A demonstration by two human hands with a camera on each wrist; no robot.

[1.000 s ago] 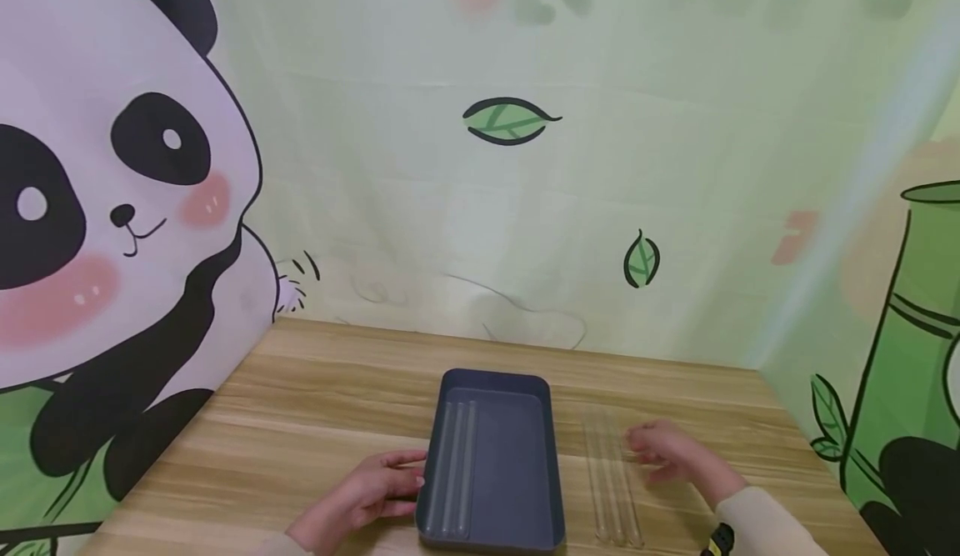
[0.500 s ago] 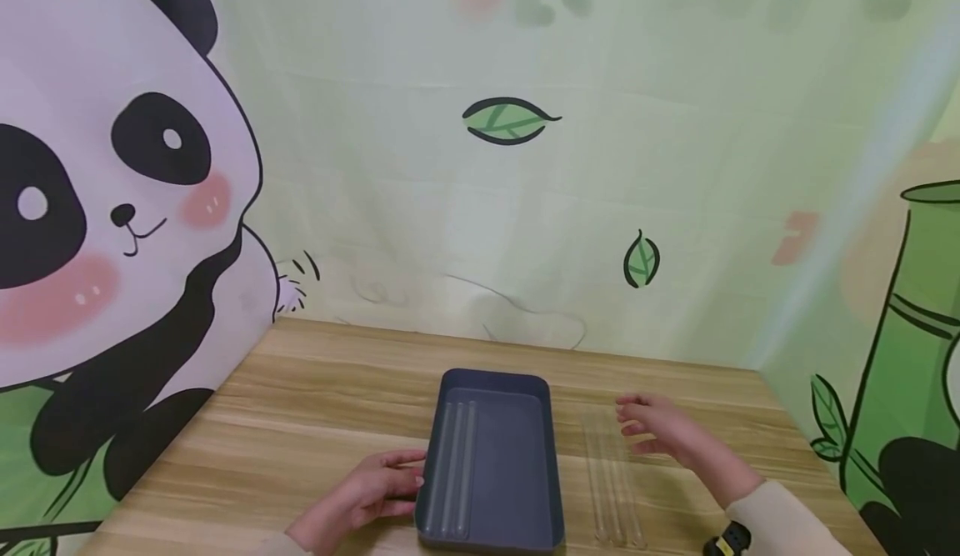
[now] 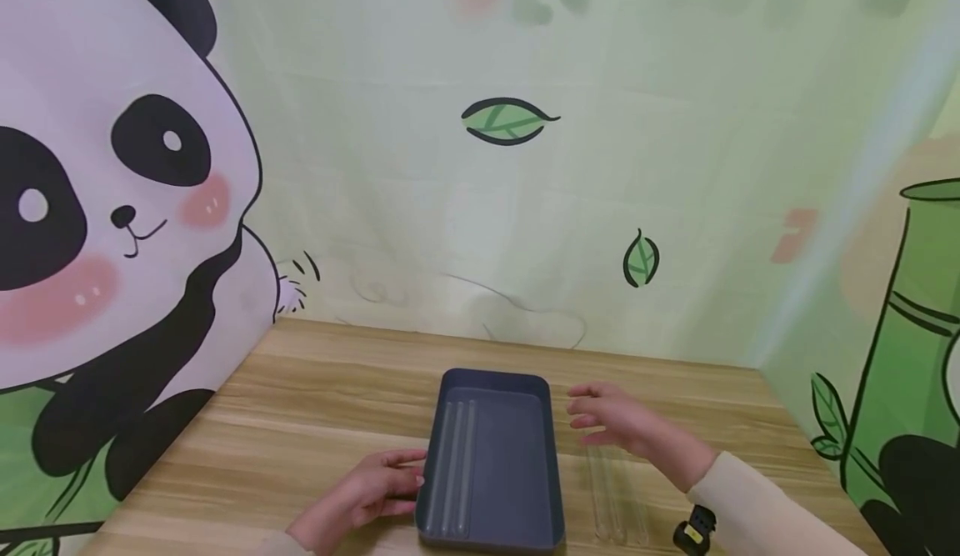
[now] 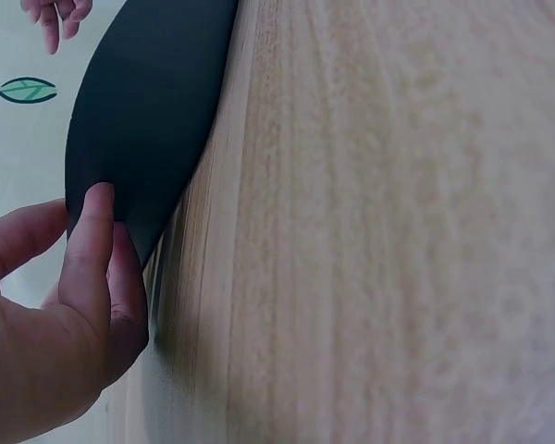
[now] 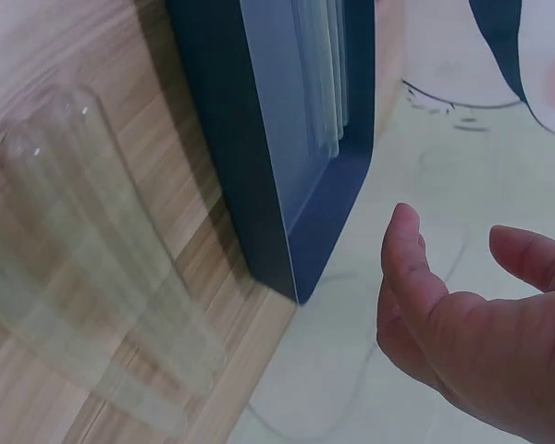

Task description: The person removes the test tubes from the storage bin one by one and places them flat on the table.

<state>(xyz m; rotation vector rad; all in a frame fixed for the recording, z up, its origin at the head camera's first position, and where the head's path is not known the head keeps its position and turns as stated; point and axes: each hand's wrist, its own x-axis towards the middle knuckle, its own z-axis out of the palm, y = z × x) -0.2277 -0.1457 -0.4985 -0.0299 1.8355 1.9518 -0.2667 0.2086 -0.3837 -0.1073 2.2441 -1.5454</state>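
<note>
A dark blue rectangular tray stands on the wooden table. Three clear, slender tubes with rounded ends, like test tubes, lie side by side along its left inner wall. My left hand rests its relaxed fingers against the tray's left outer side. To the right of the tray lie more clear tubes, one slightly apart from the others. With fingers loosely spread and holding nothing, my right hand hovers near the tray's far right side. It covers the far ends of the loose tubes in the head view.
The wooden table meets a pale green printed backdrop at its back edge. A large panda is printed on the left, bamboo on the right. A black watch sits on my right wrist.
My right hand has moved up from beside the loose tubes and then left across their far ends towards the tray. The rightmost loose tube lies slightly farther right. My left hand stays put.
</note>
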